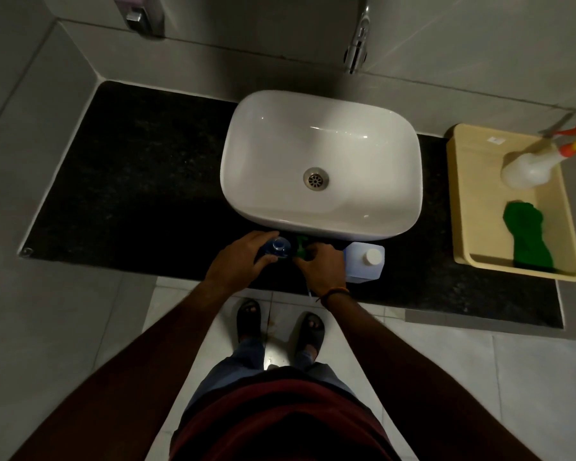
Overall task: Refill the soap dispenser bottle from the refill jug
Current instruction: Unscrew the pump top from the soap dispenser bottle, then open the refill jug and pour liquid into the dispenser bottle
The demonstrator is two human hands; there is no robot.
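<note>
The soap dispenser bottle [280,246], clear and bluish with its round mouth showing from above, stands on the dark counter [130,181] just in front of the basin. My left hand [243,261] grips its body from the left. Just right of it, my right hand [320,269] pinches a green piece [301,248], probably the pump head; most of it is hidden by the fingers. The refill jug [376,269], pale and squarish with a white cap [372,256] screwed on, stands on the counter just right of my right hand.
A white basin [320,161] sits behind the bottle, with a tap [356,51] on the wall above. A beige tray [473,207] at the right holds a white spray bottle [529,166] and a green cloth [526,237]. A wall soap dispenser [140,15] hangs at top left.
</note>
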